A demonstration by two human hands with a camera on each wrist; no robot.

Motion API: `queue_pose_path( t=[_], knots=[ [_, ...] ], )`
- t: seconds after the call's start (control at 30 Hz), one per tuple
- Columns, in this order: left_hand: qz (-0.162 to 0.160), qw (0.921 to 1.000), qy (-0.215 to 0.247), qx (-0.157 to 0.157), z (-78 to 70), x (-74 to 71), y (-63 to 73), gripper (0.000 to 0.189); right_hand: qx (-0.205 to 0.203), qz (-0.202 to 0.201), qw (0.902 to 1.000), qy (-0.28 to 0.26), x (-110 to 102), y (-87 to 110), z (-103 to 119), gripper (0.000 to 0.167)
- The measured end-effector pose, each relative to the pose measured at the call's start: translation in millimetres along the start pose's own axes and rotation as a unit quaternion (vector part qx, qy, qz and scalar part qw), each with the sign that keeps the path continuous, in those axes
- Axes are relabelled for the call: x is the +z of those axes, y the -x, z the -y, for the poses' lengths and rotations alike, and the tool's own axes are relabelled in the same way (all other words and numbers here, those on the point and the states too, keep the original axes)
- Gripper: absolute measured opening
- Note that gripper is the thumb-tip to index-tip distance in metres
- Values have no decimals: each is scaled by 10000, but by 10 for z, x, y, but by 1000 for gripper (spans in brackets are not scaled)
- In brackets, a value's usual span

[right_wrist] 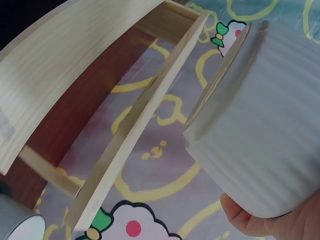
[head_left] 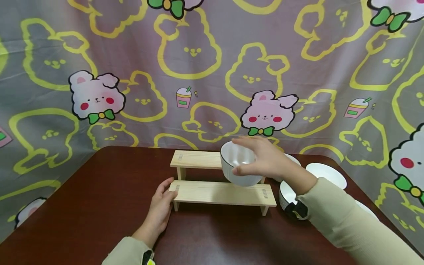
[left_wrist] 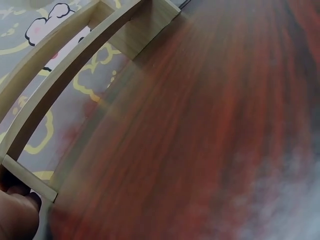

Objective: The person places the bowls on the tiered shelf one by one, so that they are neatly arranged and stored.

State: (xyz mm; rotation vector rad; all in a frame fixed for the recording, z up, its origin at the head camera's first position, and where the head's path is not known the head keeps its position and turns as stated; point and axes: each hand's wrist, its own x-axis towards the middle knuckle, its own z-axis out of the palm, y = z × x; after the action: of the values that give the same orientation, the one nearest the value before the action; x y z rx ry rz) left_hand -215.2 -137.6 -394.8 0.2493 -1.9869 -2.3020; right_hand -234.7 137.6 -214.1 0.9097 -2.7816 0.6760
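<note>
My right hand (head_left: 265, 158) grips a white ribbed bowl (head_left: 240, 173) with a thin dark rim, tilted, above a two-tier wooden shelf (head_left: 222, 193). In the right wrist view the bowl (right_wrist: 260, 125) fills the right side, with fingers (right_wrist: 250, 220) at its lower edge. The bowl overlaps the right part of the upper tier in the head view. My left hand (head_left: 160, 206) holds the left end of the lower tier, thumb on top. The left wrist view catches only part of that hand (left_wrist: 17, 212) by the shelf's leg (left_wrist: 30, 179).
Right of the shelf, partly behind my right forearm, stands another white bowl (head_left: 286, 193) with a dark rim. White plates (head_left: 326, 175) lie farther right on the dark reddish-brown table (head_left: 109, 191). A patterned cloth (head_left: 205, 92) hangs behind the table.
</note>
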Motion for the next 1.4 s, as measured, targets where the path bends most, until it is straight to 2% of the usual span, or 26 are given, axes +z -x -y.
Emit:
queue_pose_path(
  t=[0.07, 0.27, 0.43, 0.73, 1.03, 1.4],
  knots=[
    [-18, 10000, -21, 14, 8, 1, 4, 52, 22, -9, 10000, -42, 24, -46, 29, 79],
    [-127, 9997, -176, 103, 9, 18, 7, 52, -256, -47, 9997, -14, 94, -220, 80, 80],
    [-218, 9992, -307, 115, 6, 23, 22, 51, -52, 124, 9999, -30, 162, -336, 149, 81],
    [-239, 9991, -319, 119, 17, 28, 22, 51, 199, 138, 9997, -45, 287, -557, 257, 81],
    [-272, 9990, -297, 175, 1, 37, 4, 51, 19, 7, 10000, -5, 386, -759, 381, 82],
    [-216, 9988, -391, 212, -5, 35, 14, 50, 124, -129, 9989, -445, 553, -953, 458, 85]
  ],
)
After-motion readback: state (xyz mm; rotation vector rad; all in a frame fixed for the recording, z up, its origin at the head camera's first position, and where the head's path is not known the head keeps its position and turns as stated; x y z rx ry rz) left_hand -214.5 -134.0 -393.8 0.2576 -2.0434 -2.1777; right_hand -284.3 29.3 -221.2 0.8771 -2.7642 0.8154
